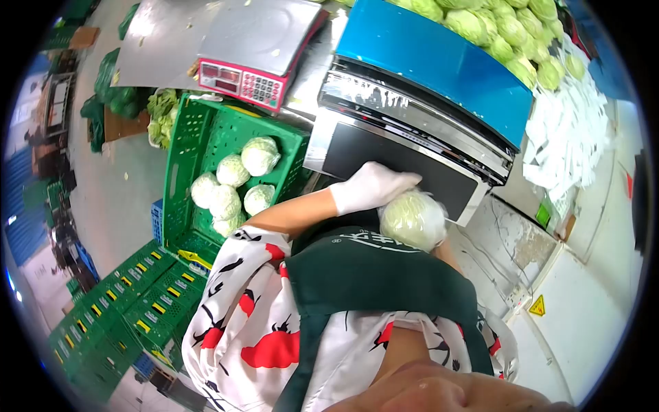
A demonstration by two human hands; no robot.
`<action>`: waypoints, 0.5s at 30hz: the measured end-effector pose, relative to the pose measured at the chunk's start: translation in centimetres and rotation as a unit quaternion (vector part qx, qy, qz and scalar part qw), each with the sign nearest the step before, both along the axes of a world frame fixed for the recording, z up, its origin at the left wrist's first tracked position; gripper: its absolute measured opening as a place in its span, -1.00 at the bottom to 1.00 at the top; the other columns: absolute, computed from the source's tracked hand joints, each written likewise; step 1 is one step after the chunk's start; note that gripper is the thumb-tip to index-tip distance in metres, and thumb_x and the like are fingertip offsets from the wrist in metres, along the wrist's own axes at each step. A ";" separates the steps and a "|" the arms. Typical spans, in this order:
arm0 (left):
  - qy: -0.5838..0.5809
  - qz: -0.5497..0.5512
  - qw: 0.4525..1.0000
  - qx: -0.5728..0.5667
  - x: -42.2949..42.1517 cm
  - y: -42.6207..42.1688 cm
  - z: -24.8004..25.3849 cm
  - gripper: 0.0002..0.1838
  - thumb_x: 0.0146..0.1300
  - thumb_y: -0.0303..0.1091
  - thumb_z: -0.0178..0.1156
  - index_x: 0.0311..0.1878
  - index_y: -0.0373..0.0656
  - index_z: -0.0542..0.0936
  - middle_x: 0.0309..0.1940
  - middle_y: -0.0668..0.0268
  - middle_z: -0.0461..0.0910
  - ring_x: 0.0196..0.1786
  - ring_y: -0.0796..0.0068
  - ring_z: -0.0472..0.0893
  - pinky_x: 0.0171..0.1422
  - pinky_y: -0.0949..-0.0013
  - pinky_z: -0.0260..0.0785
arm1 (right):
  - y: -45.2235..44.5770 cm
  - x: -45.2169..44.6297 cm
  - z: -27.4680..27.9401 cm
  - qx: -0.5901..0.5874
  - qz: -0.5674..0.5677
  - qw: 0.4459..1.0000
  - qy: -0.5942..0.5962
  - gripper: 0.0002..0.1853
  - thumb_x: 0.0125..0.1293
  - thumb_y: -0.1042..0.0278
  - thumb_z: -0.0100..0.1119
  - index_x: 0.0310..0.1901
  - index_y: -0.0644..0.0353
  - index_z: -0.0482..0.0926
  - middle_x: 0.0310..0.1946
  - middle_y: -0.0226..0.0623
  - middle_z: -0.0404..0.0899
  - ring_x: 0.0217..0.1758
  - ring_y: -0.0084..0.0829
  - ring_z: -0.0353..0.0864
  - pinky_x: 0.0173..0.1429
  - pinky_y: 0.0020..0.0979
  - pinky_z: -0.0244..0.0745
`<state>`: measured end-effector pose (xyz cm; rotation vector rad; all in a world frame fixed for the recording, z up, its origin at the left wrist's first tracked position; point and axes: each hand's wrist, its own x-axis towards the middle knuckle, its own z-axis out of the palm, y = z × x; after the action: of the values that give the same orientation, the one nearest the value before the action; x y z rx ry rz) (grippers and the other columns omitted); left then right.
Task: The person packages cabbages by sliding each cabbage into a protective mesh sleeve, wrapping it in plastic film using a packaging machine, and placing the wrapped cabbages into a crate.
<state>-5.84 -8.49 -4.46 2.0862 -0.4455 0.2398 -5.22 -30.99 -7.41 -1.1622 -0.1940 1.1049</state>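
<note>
A round pale-green cabbage in clear plastic film is close to my chest, in front of the wrapping machine's dark plate. My left hand, in a white glove, reaches across to its upper side. Its fingers are closed at the film there; the exact pinch is hard to see. My right hand is at the cabbage's right side, mostly hidden behind it, and supports it. On my left a green crate holds several wrapped cabbages.
Blue-topped wrapping machine stands ahead, with loose cabbages behind it. A red-edged digital scale is at front left. White strips are heaped at right. Stacked green crates stand at lower left.
</note>
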 end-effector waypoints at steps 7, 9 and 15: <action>0.206 -0.041 0.890 -0.405 2.9 -0.5 4.1 -0.53 0.47 -0.26 0.10 0.39 -0.12 0.46 -0.02 0.27 0.57 0.00 0.57 0.55 0.19 0.49 0.38 | 4.2 6.1 10.3 -0.206 0.022 0.797 -0.567 -0.70 0.37 0.50 0.14 0.11 0.37 0.55 0.11 -0.21 0.57 0.15 -0.38 0.58 0.22 -0.34 0.47; 0.453 -0.234 0.586 -0.629 1.0 1.2 4.0 -0.43 0.60 -0.06 -0.13 0.48 -0.25 0.30 0.38 0.16 0.40 0.44 0.36 0.37 0.52 0.26 0.20 | 4.2 5.4 7.4 -0.157 -0.286 0.921 -0.211 -0.63 0.40 0.52 0.10 0.22 0.36 0.45 0.18 -0.15 0.52 0.27 -0.34 0.50 0.33 -0.32 0.40; 0.346 0.004 0.415 -0.842 -3.9 9.4 -2.8 -0.50 0.51 -0.07 -0.06 0.27 -0.27 0.50 0.16 0.08 0.61 0.21 0.11 0.60 0.37 0.06 0.43 | 6.2 9.0 10.9 -0.209 -0.300 0.888 -0.279 -0.63 0.51 0.45 -0.02 0.28 0.38 0.41 0.19 -0.11 0.53 0.22 -0.35 0.55 0.37 -0.35 0.37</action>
<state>-9.72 0.94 -7.21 -0.0261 0.3524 -0.1998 3.81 -24.80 3.49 -1.7652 -0.0244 0.2407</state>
